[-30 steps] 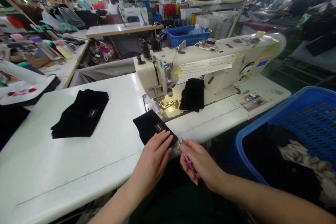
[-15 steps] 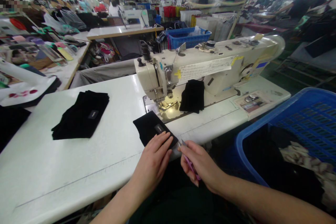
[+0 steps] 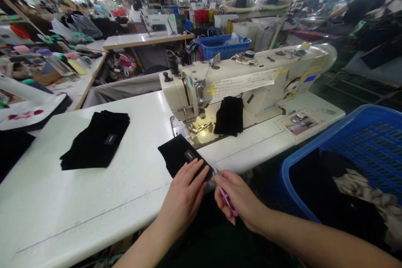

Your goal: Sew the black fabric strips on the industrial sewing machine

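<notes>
Left hand (image 3: pixel 182 192), fingers extended, pressing a flat black fabric piece with a small dark label (image 3: pixel 179 155) onto the glossy white sewing table (image 3: pixel 135 167), before the cream sewing machine (image 3: pixel 251 71). Right hand (image 3: pixel 240 197), closed around small pink-handled metal snips (image 3: pixel 226 201), their blades beside the fabric's near corner.

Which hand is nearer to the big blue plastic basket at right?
Right. The right hand, holding pink-handled metal snips, is left of the basket; the left hand lies farther left, on black cloth.
</notes>
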A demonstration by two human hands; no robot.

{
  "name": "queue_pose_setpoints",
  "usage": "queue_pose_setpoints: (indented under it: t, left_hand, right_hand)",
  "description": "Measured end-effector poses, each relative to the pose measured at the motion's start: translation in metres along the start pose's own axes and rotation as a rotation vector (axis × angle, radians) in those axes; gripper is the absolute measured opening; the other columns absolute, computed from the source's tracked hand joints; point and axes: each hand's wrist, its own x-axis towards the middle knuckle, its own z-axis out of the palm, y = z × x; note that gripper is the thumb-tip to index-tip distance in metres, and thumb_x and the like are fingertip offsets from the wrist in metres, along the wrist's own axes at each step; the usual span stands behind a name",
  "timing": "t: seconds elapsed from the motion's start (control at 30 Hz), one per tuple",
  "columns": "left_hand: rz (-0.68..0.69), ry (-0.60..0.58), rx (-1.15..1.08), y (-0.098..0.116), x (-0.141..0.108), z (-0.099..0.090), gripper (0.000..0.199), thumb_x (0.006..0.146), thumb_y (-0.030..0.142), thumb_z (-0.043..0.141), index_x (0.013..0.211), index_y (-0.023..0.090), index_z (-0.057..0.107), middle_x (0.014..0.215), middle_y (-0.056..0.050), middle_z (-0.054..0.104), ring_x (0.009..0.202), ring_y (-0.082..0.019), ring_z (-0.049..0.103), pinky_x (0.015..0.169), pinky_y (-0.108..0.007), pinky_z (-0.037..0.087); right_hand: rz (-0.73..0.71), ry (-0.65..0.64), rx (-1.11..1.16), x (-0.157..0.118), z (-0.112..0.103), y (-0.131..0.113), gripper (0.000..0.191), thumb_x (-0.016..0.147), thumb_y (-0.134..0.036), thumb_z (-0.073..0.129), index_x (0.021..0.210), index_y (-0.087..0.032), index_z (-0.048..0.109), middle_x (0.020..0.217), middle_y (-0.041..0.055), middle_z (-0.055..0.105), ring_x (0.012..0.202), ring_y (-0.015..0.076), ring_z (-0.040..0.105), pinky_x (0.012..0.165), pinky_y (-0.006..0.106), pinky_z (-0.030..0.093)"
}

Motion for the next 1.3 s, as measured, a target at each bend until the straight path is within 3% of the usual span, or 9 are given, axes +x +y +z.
queue_pose_setpoints:
  t: [0.93,1.13,1.3]
  left_hand:
    - [0.065,0.007,0.240,0.004,-0.011,0.019,0.044,0.097,0.022,0.044,0.139,0.011,0.052,0.147,-0.017,0.051,0.136,-0.035,0.047,0.106,-0.055,0.049]
    - [0.057,0.008,0.216,0.004,-0.011,0.019,0.045,0.096,0.022,0.045,0.140,0.012,0.052,0.148,-0.017,0.050,0.138,-0.034,0.046,0.107,-0.055,0.048]
    - [0.040,0.021,0.188,0.006,-0.010,0.017,0.045,0.098,0.021,0.047,0.141,0.012,0.050,0.148,-0.016,0.050,0.138,-0.033,0.046,0.108,-0.054,0.047]
  right_hand:
    - [-0.093,0.265,0.228,-0.004,0.032,0.003,0.044,0.082,-0.060,0.063,0.080,-0.020,0.046,0.057,-0.0063,0.057,0.035,0.0063,0.045,0.032,0.017,0.039]
    - [-0.121,0.282,0.234,-0.003,0.029,0.004,0.046,0.083,-0.063,0.063,0.079,-0.021,0.046,0.059,-0.0049,0.057,0.037,0.0071,0.046,0.033,0.018,0.038]
    - [-0.144,0.264,0.085,-0.009,0.009,0.000,0.040,0.088,-0.061,0.053,0.082,-0.021,0.047,0.060,-0.0052,0.055,0.036,0.0082,0.044,0.034,0.020,0.035]
